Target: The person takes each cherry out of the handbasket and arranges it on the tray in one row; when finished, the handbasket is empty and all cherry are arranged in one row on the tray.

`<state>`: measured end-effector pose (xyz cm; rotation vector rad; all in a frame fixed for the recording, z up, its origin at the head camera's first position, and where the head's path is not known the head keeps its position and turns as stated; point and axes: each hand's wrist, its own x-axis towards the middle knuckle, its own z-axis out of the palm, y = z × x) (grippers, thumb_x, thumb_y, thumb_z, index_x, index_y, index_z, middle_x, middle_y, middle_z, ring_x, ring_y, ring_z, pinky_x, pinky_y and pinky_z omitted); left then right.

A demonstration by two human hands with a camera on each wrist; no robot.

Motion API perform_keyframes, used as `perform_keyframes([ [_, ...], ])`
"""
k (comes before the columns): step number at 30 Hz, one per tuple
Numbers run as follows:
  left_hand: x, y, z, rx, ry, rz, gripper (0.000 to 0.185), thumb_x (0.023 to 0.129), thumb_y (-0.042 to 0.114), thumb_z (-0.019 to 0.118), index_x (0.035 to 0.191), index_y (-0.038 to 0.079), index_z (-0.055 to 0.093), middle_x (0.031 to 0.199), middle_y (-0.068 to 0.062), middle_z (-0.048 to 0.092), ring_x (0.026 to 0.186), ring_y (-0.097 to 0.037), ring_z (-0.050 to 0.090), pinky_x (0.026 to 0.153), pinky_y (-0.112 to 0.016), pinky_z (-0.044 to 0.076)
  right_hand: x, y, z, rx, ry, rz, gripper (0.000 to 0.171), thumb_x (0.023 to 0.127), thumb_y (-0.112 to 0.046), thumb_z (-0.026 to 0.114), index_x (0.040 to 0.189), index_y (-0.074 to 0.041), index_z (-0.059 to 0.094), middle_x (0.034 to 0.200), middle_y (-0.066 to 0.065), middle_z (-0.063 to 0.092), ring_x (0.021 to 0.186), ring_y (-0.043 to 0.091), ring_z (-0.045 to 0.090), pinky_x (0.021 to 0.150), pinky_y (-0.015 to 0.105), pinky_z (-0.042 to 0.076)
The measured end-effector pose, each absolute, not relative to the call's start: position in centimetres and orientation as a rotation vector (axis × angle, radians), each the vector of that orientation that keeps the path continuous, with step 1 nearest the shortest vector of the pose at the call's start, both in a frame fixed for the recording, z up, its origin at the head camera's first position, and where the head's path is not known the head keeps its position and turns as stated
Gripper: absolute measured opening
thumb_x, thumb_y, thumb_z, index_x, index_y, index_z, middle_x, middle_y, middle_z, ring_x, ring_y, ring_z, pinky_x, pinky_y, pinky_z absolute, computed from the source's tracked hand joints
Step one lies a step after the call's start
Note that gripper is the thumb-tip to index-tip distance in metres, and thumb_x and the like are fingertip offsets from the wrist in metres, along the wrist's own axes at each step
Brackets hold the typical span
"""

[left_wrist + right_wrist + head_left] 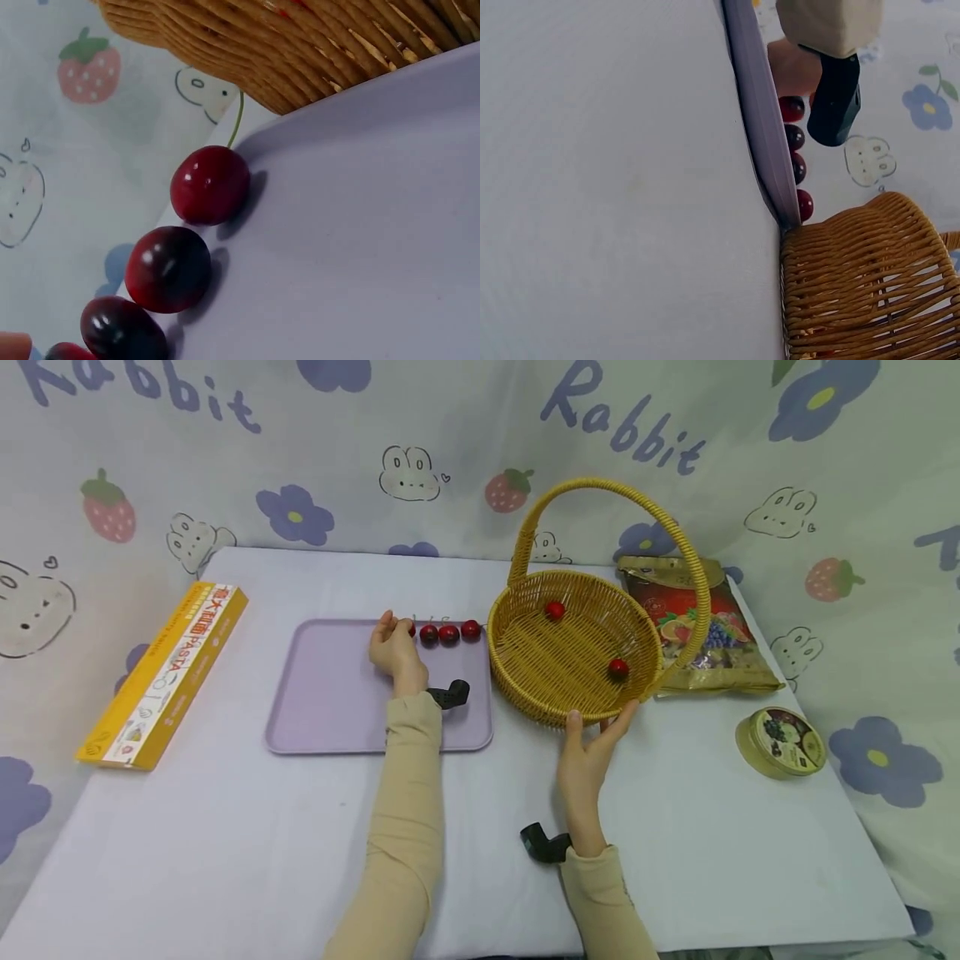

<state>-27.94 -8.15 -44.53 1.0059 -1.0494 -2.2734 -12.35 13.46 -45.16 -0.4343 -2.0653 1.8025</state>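
- Cherries: glossy dark red, rowed along the far edge of the lilac tray.
- Left hand: fingers curled on the end cherry.
- Right hand: fingers spread against the wicker basket.
- Tabletop: pale cloth, printed backdrop.

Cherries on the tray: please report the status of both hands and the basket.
Left hand on the leftmost cherry of the tray row. Right hand touching the basket rim. Two cherries in the basket. Nothing in the way.
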Motion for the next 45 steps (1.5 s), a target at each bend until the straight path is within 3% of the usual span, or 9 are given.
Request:
perform_keyframes([
  [11,-28.4,-8.4,-43.8,1.007,-1.075,-2.209,0.037,0.082,-0.015,0.058,0.118,-0.003,0.063,0.096,0.000,0.054,0.095,-0.011,0.051,0.080,-0.016,0.049,-12.8,13.0,-44.1,-0.447,-2.054,1.823,0.084,0.101,-0.020,0.051,0.155,-0.015,-0.013,0.163,0.005,-0.013,0.148,0.039,0.011,0.121,0.057,0.014],
  [16,-28.4,-9.1,-42.9,0.959,-1.084,-2.145,0.032,0.085,-0.014,0.054,0.114,-0.004,0.063,0.107,-0.008,0.059,0.101,-0.014,0.054,0.084,-0.016,0.050,-12.6,12.6,-42.6,-0.444,-2.061,1.853,0.084,0.101,-0.014,0.051,0.154,-0.008,-0.014,0.163,0.012,-0.014,0.147,0.043,0.009,0.120,0.061,0.013],
  [20,-28.4,-8.8,-40.6,0.856,-1.123,-2.123,0.022,0.089,-0.008,0.055,0.106,0.001,0.066,0.112,-0.011,0.063,0.103,-0.013,0.057,0.088,-0.016,0.049,-12.9,12.8,-43.5,-0.446,-2.082,1.840,0.084,0.101,-0.018,0.051,0.155,-0.013,-0.014,0.163,0.008,-0.014,0.148,0.040,0.010,0.120,0.061,0.014],
  [29,-28.8,-2.9,-33.0,0.467,-1.591,-2.452,0.026,0.097,0.015,0.058,0.122,0.009,0.063,0.123,-0.009,0.065,0.106,-0.021,0.064,0.090,-0.030,0.053,-13.0,13.3,-44.5,-0.467,-2.084,1.803,0.084,0.101,-0.026,0.051,0.155,-0.024,-0.013,0.163,-0.001,-0.013,0.148,0.037,0.010,0.120,0.059,0.014],
  [36,-29.3,2.4,-32.2,0.309,-1.957,-2.582,0.027,0.099,0.019,0.054,0.123,0.010,0.064,0.125,-0.010,0.065,0.099,-0.022,0.065,0.071,-0.022,0.052,-12.3,13.2,-44.6,-0.514,-2.101,1.799,0.083,0.101,-0.025,0.052,0.155,-0.023,-0.011,0.164,-0.001,-0.010,0.148,0.037,0.012,0.120,0.059,0.017],
  [40,-29.5,4.9,-34.2,0.371,-2.119,-2.652,0.033,0.100,0.022,0.053,0.130,0.010,0.060,0.129,-0.012,0.063,0.095,-0.021,0.066,0.085,-0.031,0.057,-11.5,13.3,-44.8,-0.535,-2.125,1.781,0.083,0.101,-0.024,0.052,0.156,-0.022,-0.010,0.164,0.001,-0.008,0.148,0.039,0.013,0.118,0.062,0.018],
  [45,-30.3,7.0,-36.1,0.575,-2.006,-2.885,0.040,0.100,0.018,0.050,0.139,0.006,0.049,0.138,-0.020,0.053,0.118,-0.034,0.059,0.104,-0.040,0.050,-11.3,13.3,-44.9,-0.532,-2.119,1.783,0.083,0.101,-0.023,0.052,0.156,-0.020,-0.010,0.164,0.004,-0.008,0.148,0.040,0.012,0.118,0.063,0.016],
])
